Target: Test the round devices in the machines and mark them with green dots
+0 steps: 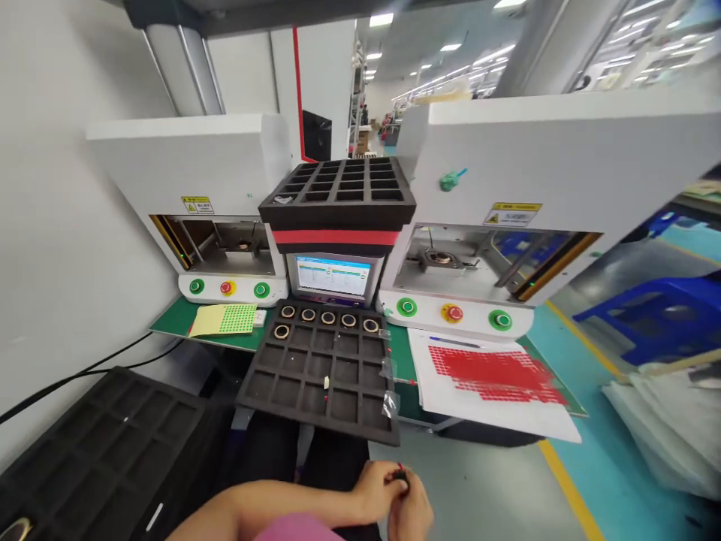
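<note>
Both my hands meet low in the view, below the bench edge. My left hand [378, 487] and my right hand [411, 512] are pinched together on a tiny dark and red item [400, 473]; I cannot make out what it is. Above them a black foam tray [321, 391] lies on the bench edge, with several brass rings [328, 318] in its far cells. A small red-tipped piece [326, 385] lies in one middle cell.
Two white machines [225, 195] [535, 188] flank a small screen [332, 276], with a stack of black trays [338, 191] on top. A red sticker sheet [496, 372] lies at right, a green one [225, 319] at left. Another foam tray [95, 451] sits lower left.
</note>
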{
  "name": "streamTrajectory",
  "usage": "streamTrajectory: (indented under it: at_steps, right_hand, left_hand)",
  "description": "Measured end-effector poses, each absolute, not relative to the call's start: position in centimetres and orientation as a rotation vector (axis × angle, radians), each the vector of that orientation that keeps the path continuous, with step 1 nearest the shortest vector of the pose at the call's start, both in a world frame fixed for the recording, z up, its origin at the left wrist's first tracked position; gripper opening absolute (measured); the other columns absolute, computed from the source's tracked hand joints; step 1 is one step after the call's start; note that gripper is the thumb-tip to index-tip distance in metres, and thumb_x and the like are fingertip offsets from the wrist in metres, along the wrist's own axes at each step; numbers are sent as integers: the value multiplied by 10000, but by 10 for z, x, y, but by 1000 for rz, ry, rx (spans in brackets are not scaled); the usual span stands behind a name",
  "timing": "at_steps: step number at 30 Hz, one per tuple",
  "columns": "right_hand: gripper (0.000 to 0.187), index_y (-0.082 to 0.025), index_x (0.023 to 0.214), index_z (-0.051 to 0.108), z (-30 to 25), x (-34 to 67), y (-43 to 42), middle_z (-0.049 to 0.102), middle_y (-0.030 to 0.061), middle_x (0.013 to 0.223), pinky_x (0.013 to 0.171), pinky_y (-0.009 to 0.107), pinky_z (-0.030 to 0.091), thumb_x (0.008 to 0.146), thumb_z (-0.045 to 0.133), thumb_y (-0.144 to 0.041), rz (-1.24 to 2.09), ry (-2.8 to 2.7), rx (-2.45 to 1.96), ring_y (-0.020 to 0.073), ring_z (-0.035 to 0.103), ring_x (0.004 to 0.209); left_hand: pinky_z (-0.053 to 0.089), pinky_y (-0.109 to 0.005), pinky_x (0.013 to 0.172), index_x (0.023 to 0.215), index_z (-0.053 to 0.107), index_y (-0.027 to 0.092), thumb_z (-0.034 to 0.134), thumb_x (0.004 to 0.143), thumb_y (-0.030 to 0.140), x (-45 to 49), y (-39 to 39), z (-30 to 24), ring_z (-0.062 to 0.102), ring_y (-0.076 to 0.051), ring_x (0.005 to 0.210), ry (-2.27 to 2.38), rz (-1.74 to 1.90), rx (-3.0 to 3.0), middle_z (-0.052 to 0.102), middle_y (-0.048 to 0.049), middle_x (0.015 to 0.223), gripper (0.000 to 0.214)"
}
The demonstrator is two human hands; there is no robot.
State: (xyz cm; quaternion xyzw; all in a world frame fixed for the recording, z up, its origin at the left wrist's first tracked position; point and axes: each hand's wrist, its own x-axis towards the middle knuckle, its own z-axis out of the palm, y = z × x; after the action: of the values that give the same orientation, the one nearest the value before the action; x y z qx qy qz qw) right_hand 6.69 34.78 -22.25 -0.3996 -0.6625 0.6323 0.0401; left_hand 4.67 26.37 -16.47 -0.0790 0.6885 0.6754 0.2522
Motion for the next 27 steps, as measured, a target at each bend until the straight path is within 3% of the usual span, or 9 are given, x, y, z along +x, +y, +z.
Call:
streamTrajectory:
  at_steps: [2,4,7,10,15,18,21,27]
  right_hand:
    - [459,-199,726,617,-202,79,358,668,134,892,616,383,530,665,591,-652,1999,-1939,-1091,295,658,806]
    - [469,-200,715,569,-177,81,369,651,106,876,635,389,543,635,596,-662,2009,-1791,-971,269,645,790]
    - [346,-173,732,589,-139,59,375,628,47,824,642,320,535,617,788,-431,1879,-1544,-782,174,596,709]
    - [333,-172,792,612,-117,18,366,602,-10,782,626,250,507,613,837,-340,1883,-1514,-782,114,572,647]
    - [368,-168,774,586,-105,-32,325,626,-19,789,605,232,515,621,855,-367,2056,-1539,-685,81,572,591]
    - [373,-163,760,582,-100,-45,301,650,-11,767,562,205,508,611,870,-348,2153,-1552,-648,77,581,577]
    - [366,-161,755,588,-96,-50,289,669,-5,747,545,181,506,604,880,-322,2203,-1553,-658,78,597,587]
    - [350,-157,736,605,-87,-60,286,688,8,703,515,155,495,582,887,-296,2266,-1572,-681,74,595,562]
  left_hand:
    - [514,-337,797,750,746,159,710,712,265,44,245,-139,662,-224,747,1768,1809,-75,709,-37,718,118]
    - [524,-319,813,893,756,159,753,702,308,33,219,-105,682,-208,800,1616,1701,195,736,-42,831,242]
    - [542,-310,810,976,713,131,689,794,455,0,177,-60,694,-188,804,1580,1838,232,732,-76,876,372]
    - [569,-321,785,985,648,144,618,843,521,-41,141,-43,712,-189,780,1890,2060,-4,738,-96,920,404]
    - [586,-318,713,950,580,172,514,924,374,-85,98,-68,743,-216,796,2537,1826,-136,759,-90,869,214]
    - [564,-391,839,928,624,179,568,894,253,-103,85,-86,724,-250,923,2827,1647,-204,757,-110,958,98]
    - [500,-475,966,903,695,184,602,851,140,-116,83,-99,682,-287,1044,3069,1415,-137,743,-128,1062,115]
    - [536,-452,932,969,736,195,649,849,143,-113,83,-111,684,-270,1030,3214,1139,262,744,-104,1097,157]
